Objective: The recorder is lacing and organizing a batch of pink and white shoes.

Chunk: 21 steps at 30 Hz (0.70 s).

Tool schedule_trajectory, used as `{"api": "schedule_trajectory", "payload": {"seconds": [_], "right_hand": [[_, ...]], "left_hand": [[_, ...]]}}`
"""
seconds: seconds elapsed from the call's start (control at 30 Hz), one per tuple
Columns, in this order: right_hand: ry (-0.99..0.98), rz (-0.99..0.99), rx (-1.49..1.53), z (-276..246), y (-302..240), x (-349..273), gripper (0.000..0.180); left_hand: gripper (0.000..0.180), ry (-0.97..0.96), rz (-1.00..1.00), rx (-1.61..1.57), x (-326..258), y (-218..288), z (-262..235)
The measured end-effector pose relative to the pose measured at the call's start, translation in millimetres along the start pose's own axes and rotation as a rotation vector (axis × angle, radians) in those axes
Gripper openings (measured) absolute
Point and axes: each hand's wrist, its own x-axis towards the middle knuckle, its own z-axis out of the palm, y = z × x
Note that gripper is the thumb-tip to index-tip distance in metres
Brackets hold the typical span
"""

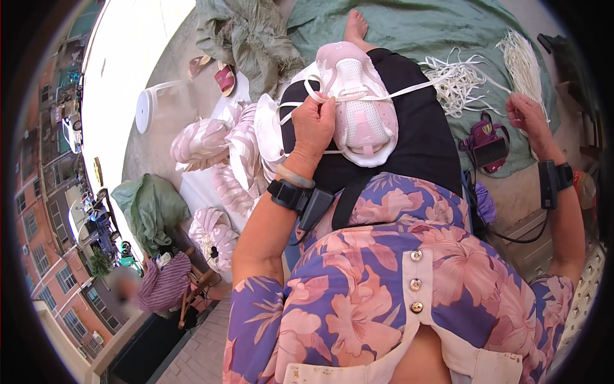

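Against rumpled green cloth [435, 29] up top, pinching flat white shoelace [416, 88] with left hand [313, 123] over pink-and-white mesh sneaker [366, 133]; can't really tell with right hand [529, 115], upper right.

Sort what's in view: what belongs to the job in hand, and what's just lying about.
Job in hand: shoe; lace in the left hand; loose laces; probably the pink-white stack.
Lying about: red slipper; striped cloth; bunched green cloth.

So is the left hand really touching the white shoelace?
Touching: the head view shows the left hand pinching the white shoelace between thumb and finger.
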Motion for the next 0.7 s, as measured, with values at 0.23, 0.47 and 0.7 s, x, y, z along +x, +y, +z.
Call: {"api": "schedule_trajectory", "payload": {"seconds": [0.23, 0.47, 0.7], "right_hand": [[-0.212, 0.108, 0.208, 155.8, -37.1, -44.2, 0.019], [-0.302, 0.149, 0.347, 200.3, -34.9, -31.4, 0.011], [-0.146, -0.208, 0.209, 220.1, -33.3, -15.1, 0.013]], "left_hand": [[0.013, -0.200, -0.221, -0.521, 12.0, -22.2, 22.2], [0.016, -0.171, -0.126, -0.409, 12.1, -20.7, 18.5], [0.015, -0.063, 0.172, -0.185, 16.3, -14.2, 25.6]]}}
